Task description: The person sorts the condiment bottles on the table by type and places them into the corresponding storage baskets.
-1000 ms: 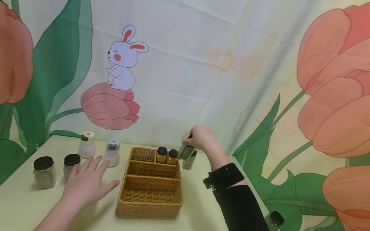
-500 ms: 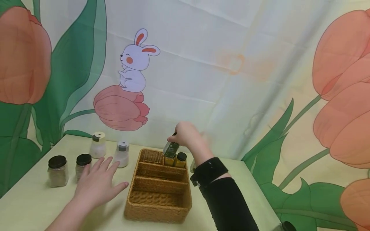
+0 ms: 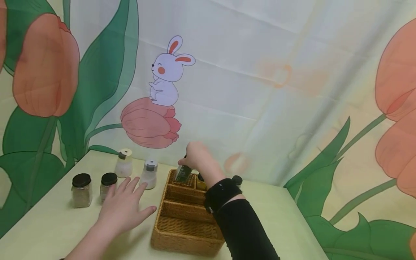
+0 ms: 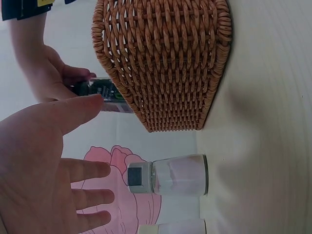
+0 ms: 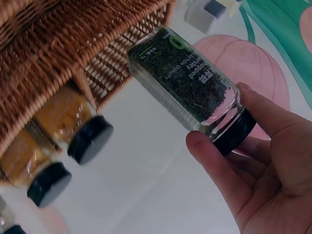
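Observation:
My right hand (image 3: 199, 159) pinches a clear jar of chopped parsley (image 5: 187, 80) near its black cap. The parsley jar tilts, its base at the back left compartment of the wicker basket (image 3: 185, 245). Two jars of yellow spice (image 5: 63, 119) with black caps stand in the compartment beside it; in the head view my right arm partly hides them. Left of the basket, my left hand (image 3: 125, 209) is spread palm down with nothing in it. In the left wrist view a glass shaker (image 4: 178, 175) with a grey top stands beyond its fingers.
Two jars with black lids, one wide (image 3: 82, 195) and one smaller (image 3: 104, 187), stand left of my left hand. A cream-topped shaker (image 3: 124, 167) is at the back left. Another black-capped jar (image 3: 237, 180) stands right of the basket. A printed curtain (image 3: 227, 90) hangs behind the table.
My right hand has carried the parsley jar leftward, from beside the basket's right edge, across the yellow spice jars, to the back left compartment. The view has turned rightward-shifted scenery; my left hand stays spread.

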Tool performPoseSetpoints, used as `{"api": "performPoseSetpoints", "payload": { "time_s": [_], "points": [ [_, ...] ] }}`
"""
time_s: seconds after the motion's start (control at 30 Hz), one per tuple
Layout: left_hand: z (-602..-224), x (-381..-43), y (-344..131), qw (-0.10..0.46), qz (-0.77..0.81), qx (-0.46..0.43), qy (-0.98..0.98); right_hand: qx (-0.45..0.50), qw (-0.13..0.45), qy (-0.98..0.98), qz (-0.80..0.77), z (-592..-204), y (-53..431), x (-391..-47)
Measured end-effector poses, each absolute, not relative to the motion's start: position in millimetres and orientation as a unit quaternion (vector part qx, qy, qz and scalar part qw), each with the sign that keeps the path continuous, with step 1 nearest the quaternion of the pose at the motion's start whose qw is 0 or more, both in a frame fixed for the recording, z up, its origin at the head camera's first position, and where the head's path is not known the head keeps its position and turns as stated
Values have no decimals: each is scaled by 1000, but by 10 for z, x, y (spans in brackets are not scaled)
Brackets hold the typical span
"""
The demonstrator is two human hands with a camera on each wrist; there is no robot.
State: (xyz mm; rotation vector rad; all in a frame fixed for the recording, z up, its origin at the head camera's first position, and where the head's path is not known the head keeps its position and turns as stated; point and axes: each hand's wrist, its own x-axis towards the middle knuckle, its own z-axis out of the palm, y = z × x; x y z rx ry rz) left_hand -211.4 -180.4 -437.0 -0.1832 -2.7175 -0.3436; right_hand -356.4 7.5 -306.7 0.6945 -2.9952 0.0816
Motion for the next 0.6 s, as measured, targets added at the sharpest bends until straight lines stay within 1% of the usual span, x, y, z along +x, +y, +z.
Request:
{"api": "performPoseSetpoints", "payload": {
  "time_s": [0.17, 0.6],
  "points": [
    [-4369, -2117, -1789, 199, -126, -66, -969, 229, 24, -973, 28, -3182, 36, -3613],
    [-4411, -2116, -1830, 209, -123, -59, -968, 250, 31, -968, 1, -3562, -205, -3716]
  ]
}}
